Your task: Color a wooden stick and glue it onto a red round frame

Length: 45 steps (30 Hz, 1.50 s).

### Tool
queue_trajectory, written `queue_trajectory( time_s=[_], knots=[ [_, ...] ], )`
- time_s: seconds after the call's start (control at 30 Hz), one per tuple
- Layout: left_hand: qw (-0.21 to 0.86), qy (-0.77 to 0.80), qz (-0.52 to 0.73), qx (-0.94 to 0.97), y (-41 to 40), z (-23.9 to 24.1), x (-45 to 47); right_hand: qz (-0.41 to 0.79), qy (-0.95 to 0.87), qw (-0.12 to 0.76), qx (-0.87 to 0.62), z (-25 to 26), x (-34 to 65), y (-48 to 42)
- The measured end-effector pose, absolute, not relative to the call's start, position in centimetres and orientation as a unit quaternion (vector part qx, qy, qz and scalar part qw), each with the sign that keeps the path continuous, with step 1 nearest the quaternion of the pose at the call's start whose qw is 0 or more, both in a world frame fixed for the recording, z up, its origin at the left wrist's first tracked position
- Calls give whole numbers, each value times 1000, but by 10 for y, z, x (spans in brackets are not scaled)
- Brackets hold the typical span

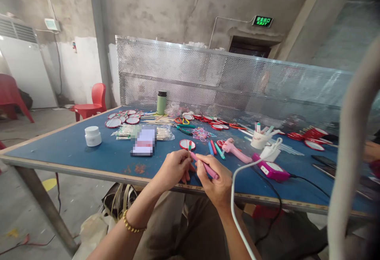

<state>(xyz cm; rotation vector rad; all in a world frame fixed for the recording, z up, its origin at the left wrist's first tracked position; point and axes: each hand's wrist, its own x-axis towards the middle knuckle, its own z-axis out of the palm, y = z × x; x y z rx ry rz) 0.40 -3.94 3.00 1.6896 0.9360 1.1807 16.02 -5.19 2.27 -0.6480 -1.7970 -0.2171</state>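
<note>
My right hand (216,181) is closed around a pink marker pen (209,168), its tip pointing up and left toward my other hand. With fingers pinched, my left hand (175,167) holds a small narrow piece with red and green bands (190,145); its lower part is hidden by the fingers. The pen tip meets or nearly meets this piece; I cannot tell which. Just beyond lies a round white disc with a red rim (183,144). Blue, red and teal markers (219,150) lie to the right of it.
A pink glue gun (237,151), a magenta power strip (271,169) and a white cable (233,196) are on the right. A phone (144,141), white jar (93,136), green bottle (162,103) and more red-rimmed discs (113,123) stand or lie farther left.
</note>
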Motion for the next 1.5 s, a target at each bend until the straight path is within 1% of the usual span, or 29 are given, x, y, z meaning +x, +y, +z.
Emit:
queue_trajectory(
  time_s=[0.77, 1.3, 1.5],
  knots=[
    [413, 385, 463, 683, -39, 31, 4, -94, -759, 576, -287, 23, 160, -52],
    [424, 376, 472, 675, -40, 31, 4, -98, -759, 571, -298, 22, 161, -54],
    [431, 379, 470, 670, -40, 32, 4, -84, -744, 587, -308, 21, 161, -54]
  ],
)
